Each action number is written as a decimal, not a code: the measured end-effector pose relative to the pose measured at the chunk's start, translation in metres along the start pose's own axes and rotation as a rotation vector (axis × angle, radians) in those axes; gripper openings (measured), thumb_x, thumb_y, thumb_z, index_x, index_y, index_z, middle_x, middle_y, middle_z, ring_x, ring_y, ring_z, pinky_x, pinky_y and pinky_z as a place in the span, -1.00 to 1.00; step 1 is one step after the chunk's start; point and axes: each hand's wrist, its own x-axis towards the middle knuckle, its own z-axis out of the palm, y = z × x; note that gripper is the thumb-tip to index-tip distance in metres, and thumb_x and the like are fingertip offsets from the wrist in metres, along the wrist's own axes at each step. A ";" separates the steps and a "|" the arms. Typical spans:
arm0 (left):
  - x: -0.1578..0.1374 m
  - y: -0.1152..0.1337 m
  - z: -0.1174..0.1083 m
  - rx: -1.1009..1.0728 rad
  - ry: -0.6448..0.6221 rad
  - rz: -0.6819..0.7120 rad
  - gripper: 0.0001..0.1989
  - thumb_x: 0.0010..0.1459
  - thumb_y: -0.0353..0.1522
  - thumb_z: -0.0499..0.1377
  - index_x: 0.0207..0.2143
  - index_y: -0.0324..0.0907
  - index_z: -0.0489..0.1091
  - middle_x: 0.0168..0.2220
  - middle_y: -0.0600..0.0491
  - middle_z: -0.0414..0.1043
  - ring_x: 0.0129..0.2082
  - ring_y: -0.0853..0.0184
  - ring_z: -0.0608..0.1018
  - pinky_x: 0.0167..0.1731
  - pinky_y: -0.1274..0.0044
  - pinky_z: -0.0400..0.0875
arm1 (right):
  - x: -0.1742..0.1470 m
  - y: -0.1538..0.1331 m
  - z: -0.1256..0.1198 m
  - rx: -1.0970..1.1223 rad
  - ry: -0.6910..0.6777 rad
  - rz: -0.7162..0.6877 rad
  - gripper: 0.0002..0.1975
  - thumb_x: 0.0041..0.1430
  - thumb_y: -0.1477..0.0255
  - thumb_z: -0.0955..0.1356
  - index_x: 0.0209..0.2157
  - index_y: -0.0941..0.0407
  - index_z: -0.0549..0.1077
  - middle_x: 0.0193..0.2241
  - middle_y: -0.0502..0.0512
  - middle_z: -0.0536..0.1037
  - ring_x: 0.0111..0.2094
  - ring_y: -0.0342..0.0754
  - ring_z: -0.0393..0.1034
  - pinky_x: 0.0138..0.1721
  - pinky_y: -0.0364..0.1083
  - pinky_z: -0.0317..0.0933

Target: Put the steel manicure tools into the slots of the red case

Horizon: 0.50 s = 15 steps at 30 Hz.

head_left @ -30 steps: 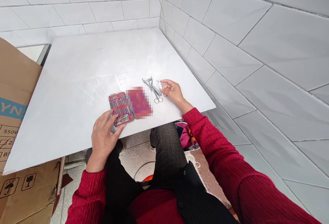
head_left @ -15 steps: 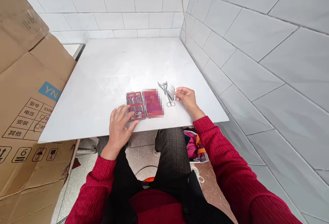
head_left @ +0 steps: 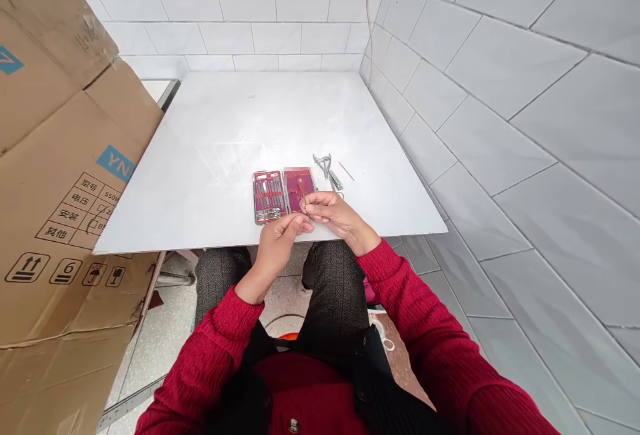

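My left hand is closed in a pinch at the table's front edge, just below an open manicure kit. Its fingertips meet those of my right hand, also pinched, in front of the kit's red-purple lid. Both seem to grip something small and thin that I cannot make out. In the kit's left half, several metal tools sit under a red strap. Beyond my right hand lie cuticle nippers, a nail clipper and a thin metal pick. Part of a scissors ring shows behind that hand.
The white table meets tiled walls at the back and right. A large cardboard box stands along its left side. My legs are under the front edge.
My right hand has set the thin pick on the table and moved left in front of the kit lid. My left hand has left the kit's tools and closed, meeting the right.
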 end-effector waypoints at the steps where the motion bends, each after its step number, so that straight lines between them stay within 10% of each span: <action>1: -0.003 -0.002 -0.002 0.003 0.032 -0.016 -0.56 0.29 0.00 0.12 -0.18 -0.17 0.54 -0.29 0.01 0.63 -0.22 0.24 0.64 -0.11 0.40 0.51 | -0.001 0.002 0.001 0.015 -0.025 0.006 -0.60 -0.18 0.16 0.60 -0.42 0.15 0.53 -0.52 -0.06 0.44 -0.63 -0.32 -0.01 -0.65 -0.23 -0.15; 15: -0.024 0.004 -0.012 -0.137 -0.104 -0.115 -0.63 0.16 -0.05 0.24 -0.43 -0.16 0.59 -0.34 0.04 0.63 -0.19 0.18 0.62 0.00 0.35 0.44 | -0.021 0.023 0.018 0.072 -0.097 0.102 -0.72 -0.08 0.24 0.59 -0.43 0.11 0.56 -0.40 0.00 0.48 -0.61 -0.27 0.20 -0.60 -0.18 0.13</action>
